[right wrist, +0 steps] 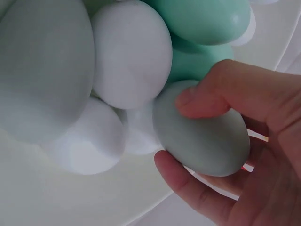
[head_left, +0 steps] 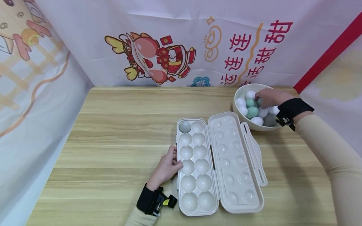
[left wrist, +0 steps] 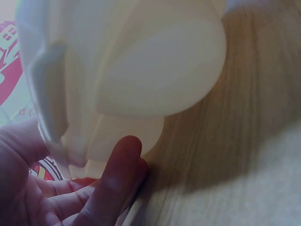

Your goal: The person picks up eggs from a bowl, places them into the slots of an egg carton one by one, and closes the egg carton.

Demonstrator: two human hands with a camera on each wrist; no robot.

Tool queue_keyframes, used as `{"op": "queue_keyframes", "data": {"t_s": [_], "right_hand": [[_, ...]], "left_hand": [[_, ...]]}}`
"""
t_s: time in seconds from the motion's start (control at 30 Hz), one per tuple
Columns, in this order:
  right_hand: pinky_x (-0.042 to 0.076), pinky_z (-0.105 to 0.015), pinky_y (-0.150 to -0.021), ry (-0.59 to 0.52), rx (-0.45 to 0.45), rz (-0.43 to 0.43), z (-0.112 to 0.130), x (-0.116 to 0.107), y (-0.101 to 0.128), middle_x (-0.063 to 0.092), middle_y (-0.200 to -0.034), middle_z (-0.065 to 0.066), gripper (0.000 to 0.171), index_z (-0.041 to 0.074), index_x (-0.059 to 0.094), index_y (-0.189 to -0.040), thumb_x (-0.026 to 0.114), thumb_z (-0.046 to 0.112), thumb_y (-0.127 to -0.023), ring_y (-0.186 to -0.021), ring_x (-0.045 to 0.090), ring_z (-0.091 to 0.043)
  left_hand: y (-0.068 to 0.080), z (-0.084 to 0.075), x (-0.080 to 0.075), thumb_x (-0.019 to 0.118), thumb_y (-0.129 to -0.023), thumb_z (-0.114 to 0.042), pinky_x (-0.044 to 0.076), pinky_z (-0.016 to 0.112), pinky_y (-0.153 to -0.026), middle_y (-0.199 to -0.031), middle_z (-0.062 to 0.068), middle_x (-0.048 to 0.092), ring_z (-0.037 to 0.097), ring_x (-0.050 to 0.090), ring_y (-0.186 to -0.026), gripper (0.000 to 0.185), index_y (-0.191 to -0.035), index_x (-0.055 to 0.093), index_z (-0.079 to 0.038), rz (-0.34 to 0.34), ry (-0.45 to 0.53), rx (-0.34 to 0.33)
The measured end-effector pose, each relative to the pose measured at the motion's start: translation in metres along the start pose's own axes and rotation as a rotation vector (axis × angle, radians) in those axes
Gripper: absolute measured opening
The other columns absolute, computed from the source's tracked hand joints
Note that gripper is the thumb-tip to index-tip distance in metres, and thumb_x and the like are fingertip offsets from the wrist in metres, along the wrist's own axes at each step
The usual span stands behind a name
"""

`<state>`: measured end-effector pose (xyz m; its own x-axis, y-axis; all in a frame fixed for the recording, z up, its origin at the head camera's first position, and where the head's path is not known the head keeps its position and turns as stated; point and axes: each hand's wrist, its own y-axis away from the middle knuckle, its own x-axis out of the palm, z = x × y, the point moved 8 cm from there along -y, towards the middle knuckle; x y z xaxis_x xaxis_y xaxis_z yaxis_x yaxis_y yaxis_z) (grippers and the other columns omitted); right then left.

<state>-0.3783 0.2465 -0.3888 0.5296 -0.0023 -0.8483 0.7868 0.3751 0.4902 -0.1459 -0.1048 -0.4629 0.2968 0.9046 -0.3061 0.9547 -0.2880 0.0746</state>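
Right hand (head_left: 271, 96) is pinching a grey-green egg (right wrist: 202, 140) in the bowl (head_left: 260, 127), long axis slanting from fingertips toward palm! Left hand (head_left: 167, 164) is gripping the carton (head_left: 193, 160), which is stretching lengthwise away from the person.

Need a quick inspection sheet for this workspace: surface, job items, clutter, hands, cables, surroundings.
Surface: light wood-grain table.
Job items: white plastic twelve-cup egg carton, lid open, one pale grey-green egg in its far-left cup; round cream bowl holding white, green and grey eggs.
Clutter: nothing seen.
Hands: left hand grips the carton's left edge; right hand grips a smooth grey-green egg at the bowl.
Cables: nothing seen.
Surroundings: white printed cloth behind.
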Motion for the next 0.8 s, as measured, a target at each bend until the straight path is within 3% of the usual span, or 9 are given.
{"op": "queue_keyframes", "data": {"t_s": [0.1, 0.23, 0.4, 0.8], "right_hand": [[0.044, -0.054, -0.083, 0.000, -0.017, 0.004, -0.001, 0.000, 0.004, 0.053, -0.108, -0.019, 0.044, -0.004, 0.057, -0.122, 0.060, -0.007, -0.077, -0.097, 0.045, -0.036], [0.047, -0.050, -0.080, 0.094, -0.054, -0.006, 0.002, -0.004, 0.006, 0.056, -0.106, -0.020, 0.043, -0.005, 0.059, -0.120, 0.065, -0.005, -0.078, -0.092, 0.047, -0.034], [0.048, -0.049, -0.078, 0.157, -0.021, -0.002, 0.007, -0.011, 0.012, 0.058, -0.109, -0.020, 0.046, -0.004, 0.060, -0.122, 0.070, 0.001, -0.078, -0.091, 0.049, -0.033], [0.050, -0.048, -0.074, 0.187, -0.063, -0.015, 0.026, -0.018, 0.027, 0.061, -0.104, -0.018, 0.045, -0.005, 0.061, -0.121, 0.074, 0.004, -0.079, -0.086, 0.050, -0.031]], "left_hand": [[0.001, 0.000, 0.000, 0.056, -0.083, 0.005, 0.046, 0.021, -0.059, -0.085, 0.009, 0.068, 0.012, 0.060, -0.067, 0.035, -0.115, 0.044, -0.002, -0.004, -0.011, 0.003], [0.001, 0.001, -0.001, 0.056, -0.083, 0.005, 0.046, 0.021, -0.059, -0.085, 0.008, 0.069, 0.012, 0.061, -0.067, 0.034, -0.114, 0.044, -0.002, -0.011, -0.026, 0.004], [0.002, -0.003, -0.002, 0.055, -0.083, 0.007, 0.045, 0.021, -0.058, -0.086, 0.013, 0.068, 0.017, 0.062, -0.068, 0.035, -0.115, 0.043, 0.001, -0.014, -0.024, -0.006], [-0.002, 0.002, -0.002, 0.054, -0.082, 0.003, 0.046, 0.022, -0.058, -0.082, 0.005, 0.067, 0.011, 0.060, -0.066, 0.035, -0.115, 0.043, -0.001, -0.010, -0.061, 0.005]]}}
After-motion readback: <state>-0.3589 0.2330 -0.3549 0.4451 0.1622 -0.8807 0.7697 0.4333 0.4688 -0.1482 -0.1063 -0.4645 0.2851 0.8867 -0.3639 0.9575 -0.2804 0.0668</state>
